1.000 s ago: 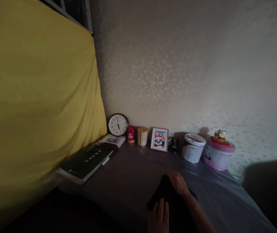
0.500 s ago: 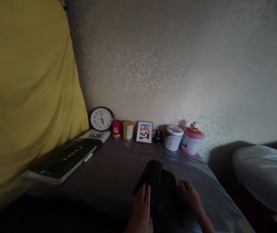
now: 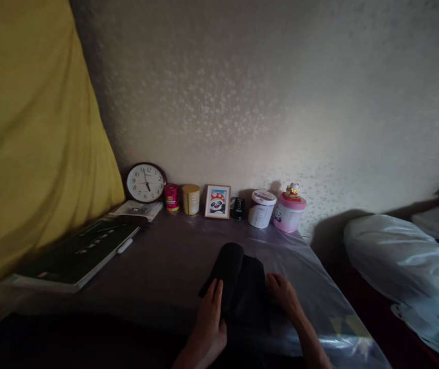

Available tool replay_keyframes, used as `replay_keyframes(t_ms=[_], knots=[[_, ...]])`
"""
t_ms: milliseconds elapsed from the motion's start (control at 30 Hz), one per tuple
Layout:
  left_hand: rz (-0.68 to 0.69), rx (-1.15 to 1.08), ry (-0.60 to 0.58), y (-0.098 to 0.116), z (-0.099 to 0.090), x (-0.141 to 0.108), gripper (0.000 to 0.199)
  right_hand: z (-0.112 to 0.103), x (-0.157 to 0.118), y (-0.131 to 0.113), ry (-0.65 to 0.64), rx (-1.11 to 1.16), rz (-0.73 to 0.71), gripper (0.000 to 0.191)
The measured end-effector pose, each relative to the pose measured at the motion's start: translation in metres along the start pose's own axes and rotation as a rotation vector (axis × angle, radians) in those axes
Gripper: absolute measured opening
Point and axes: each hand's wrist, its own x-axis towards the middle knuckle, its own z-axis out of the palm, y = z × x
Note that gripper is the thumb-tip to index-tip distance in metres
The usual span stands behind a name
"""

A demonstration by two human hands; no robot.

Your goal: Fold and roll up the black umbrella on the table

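A folded black cloth [image 3: 248, 289] lies near the front of the table, with a rounded fold raised along its left part. What sort of cloth item it is cannot be made out in the dim light. My left hand [image 3: 211, 320] rests against its left side, fingers stretched out along the fabric. At the right edge, my right hand [image 3: 284, 294] has its fingers curled in and closed on the cloth. The cloth's near end fades into dark shadow.
Along the wall stand a clock [image 3: 146, 183], a red can [image 3: 172, 198], a yellow-lidded tin [image 3: 191, 200], a framed panda picture [image 3: 217, 202], a small black object [image 3: 238, 208], a white tub [image 3: 261, 210] and a pink tub [image 3: 289, 214]. A green board [image 3: 77, 251] lies left; plastic-wrapped bundles [image 3: 399, 256] sit right.
The view has turned slightly right, so everything sits further left in the picture. Both hands stay at the same sides of the black cloth, which looks almost unchanged.
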Motion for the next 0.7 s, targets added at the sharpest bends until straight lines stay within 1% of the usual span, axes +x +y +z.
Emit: replay_keyframes(t_ms=[67, 133, 200, 300, 433, 567, 700], knots=[[0.012, -0.027, 0.018, -0.005, 0.003, 0.0, 0.078, 0.0, 0.0, -0.004, -0.018, 0.054, 0.024, 0.046], [0.024, -0.043, 0.032, -0.009, 0.005, 0.001, 0.077, 0.0, -0.001, -0.01, 0.009, 0.095, 0.031, 0.046], [0.043, -0.049, 0.047, -0.011, 0.007, 0.002, 0.077, 0.0, -0.004, -0.019, 0.032, 0.157, 0.019, 0.048], [0.061, -0.027, 0.067, -0.012, 0.011, 0.004, 0.077, 0.004, -0.009, -0.033, 0.012, 0.273, -0.019, 0.05], [0.043, 0.031, 0.094, -0.012, 0.016, 0.006, 0.08, 0.013, -0.013, -0.047, 0.01, 0.34, -0.066, 0.043], [0.014, 0.089, 0.078, -0.008, 0.018, 0.005, 0.084, 0.016, -0.008, -0.059, 0.006, 0.409, -0.127, 0.041], [-0.018, 0.145, 0.06, -0.005, 0.019, 0.002, 0.088, 0.023, 0.004, -0.083, -0.011, 0.421, -0.188, 0.041]])
